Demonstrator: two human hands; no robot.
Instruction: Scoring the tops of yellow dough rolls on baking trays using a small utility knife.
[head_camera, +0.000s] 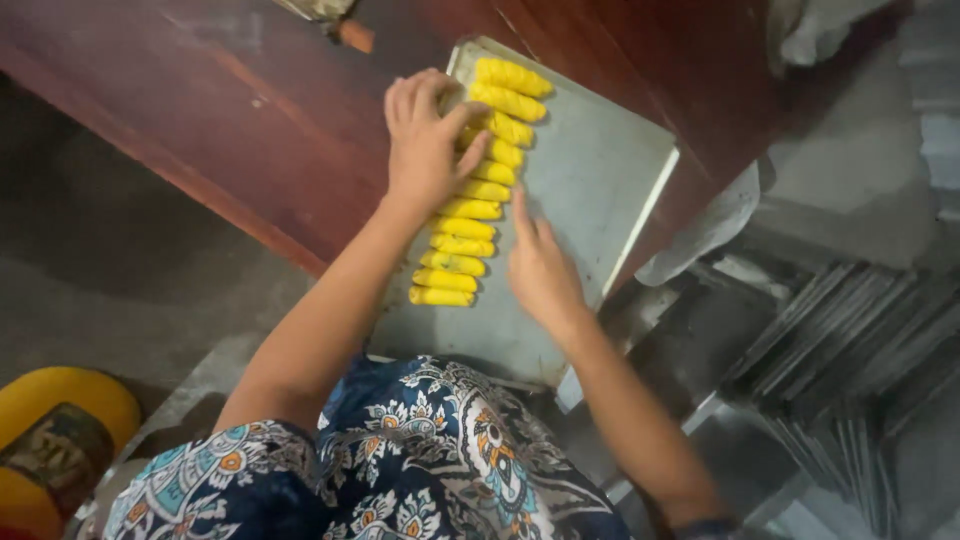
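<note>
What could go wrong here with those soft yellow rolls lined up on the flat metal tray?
The left hand presses directly on the ridged yellow dough rolls; too much pressure may flatten their pattern. The rolls touch each other in one tight column, so they might stick together. The flat grey metal tray juts past the edge of the dark red wooden table over the person's lap, so a bump from the right hand could tip it.

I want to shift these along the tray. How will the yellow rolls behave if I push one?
Probably soft: the yellow rolls look like ridged raw dough, so a push may dent them. Being cylinders, they may roll sideways. Packed touching, one would likely nudge its neighbours along the tray.
</note>
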